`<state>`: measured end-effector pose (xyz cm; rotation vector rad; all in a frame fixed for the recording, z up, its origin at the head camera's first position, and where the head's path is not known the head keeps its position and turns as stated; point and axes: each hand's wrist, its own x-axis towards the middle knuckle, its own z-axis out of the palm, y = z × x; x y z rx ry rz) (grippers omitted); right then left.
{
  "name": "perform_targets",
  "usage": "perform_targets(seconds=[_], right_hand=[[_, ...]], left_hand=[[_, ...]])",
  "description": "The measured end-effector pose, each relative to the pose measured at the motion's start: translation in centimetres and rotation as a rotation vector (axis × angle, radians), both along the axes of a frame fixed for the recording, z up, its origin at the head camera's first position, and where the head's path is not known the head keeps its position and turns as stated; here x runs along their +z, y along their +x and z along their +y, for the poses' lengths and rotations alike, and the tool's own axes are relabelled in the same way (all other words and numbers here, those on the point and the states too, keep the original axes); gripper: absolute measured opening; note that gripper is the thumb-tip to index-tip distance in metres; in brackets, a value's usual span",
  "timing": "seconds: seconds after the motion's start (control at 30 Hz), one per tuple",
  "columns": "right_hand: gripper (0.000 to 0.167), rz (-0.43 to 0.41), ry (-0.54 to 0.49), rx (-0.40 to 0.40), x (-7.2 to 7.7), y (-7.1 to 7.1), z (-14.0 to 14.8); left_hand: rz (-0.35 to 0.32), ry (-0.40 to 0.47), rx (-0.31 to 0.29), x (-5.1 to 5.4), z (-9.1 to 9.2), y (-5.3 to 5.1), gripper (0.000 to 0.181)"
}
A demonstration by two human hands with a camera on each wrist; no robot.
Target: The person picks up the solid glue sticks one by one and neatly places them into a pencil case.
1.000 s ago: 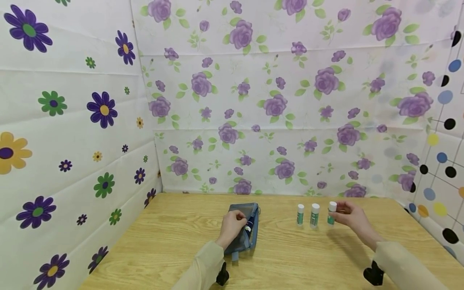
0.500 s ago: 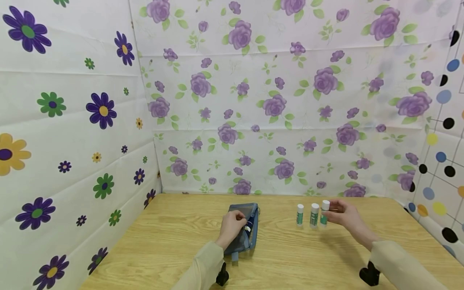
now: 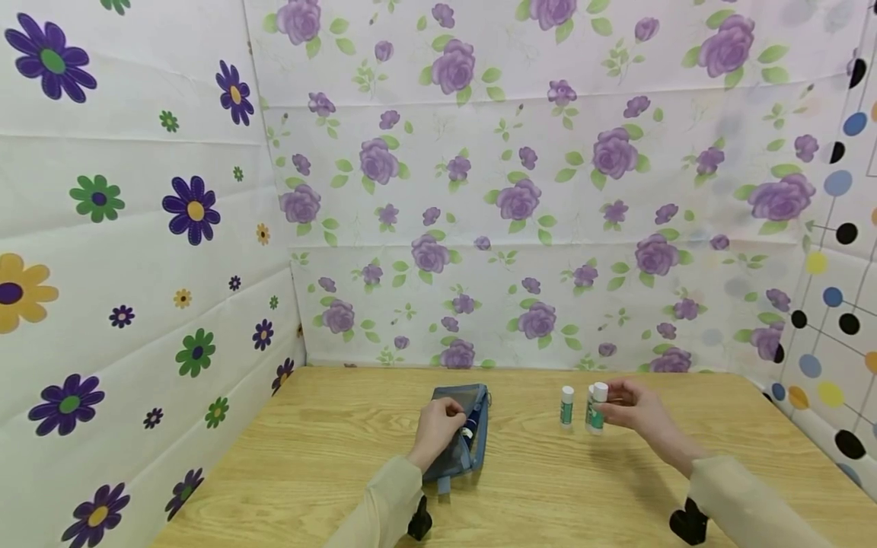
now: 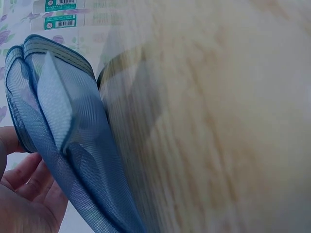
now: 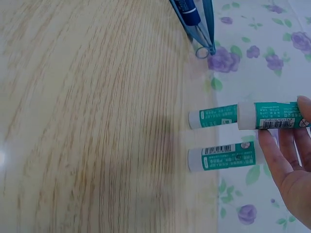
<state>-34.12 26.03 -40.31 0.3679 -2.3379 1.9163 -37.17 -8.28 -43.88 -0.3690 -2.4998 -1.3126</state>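
Note:
A blue mesh zipper pouch lies open on the table, a dark blue tube showing in its opening. My left hand grips the pouch's edge, with the thumb on one side and fingers on the other in the left wrist view. My right hand pinches a green glue stick with a white cap, kept upright. In the head view it overlaps a second glue stick, mostly hidden behind it. The leftmost glue stick stands upright on the table.
The wooden table meets a flower-printed cloth wall at the back. More printed cloth hangs at the left and right sides. A small tab sticks out from the pouch's near end.
My right hand has carried its glue stick leftward, from right of the other two to in front of the middle one. The left hand and pouch have stayed put.

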Motion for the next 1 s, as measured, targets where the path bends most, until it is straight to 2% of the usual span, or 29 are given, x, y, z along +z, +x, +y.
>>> perform_targets(seconds=[0.33, 0.43, 0.47, 0.57, 0.67, 0.73, 1.0], right_hand=[[0.049, 0.019, -0.008, 0.025, -0.2, -0.1, -1.4], [0.049, 0.019, -0.009, 0.036, -0.2, 0.0, -1.9], [0.049, 0.020, -0.010, 0.038, -0.2, 0.0, -2.1], [0.049, 0.024, -0.012, 0.044, -0.2, 0.1, -2.7], [0.048, 0.028, -0.018, 0.055, -0.2, 0.1, -3.1], [0.047, 0.030, -0.026, 0.065, -0.2, 0.1, -3.4], [0.043, 0.026, -0.043, 0.094, -0.3, 0.1, -4.6]], left_hand=[[-0.003, 0.007, -0.004, 0.1, -0.1, 0.1, 0.005], [0.026, 0.033, -0.027, 0.1, -0.2, 0.2, 0.004], [0.061, 0.038, -0.043, -0.3, -0.3, 0.0, 0.005], [0.086, 0.053, -0.060, -0.4, -0.3, 0.0, 0.005], [0.063, 0.044, -0.048, -0.4, -0.3, 0.0, 0.006], [0.020, 0.041, -0.031, 0.1, -0.1, 0.3, 0.006], [-0.014, 0.020, -0.021, 0.1, 0.0, 0.2, 0.007]])
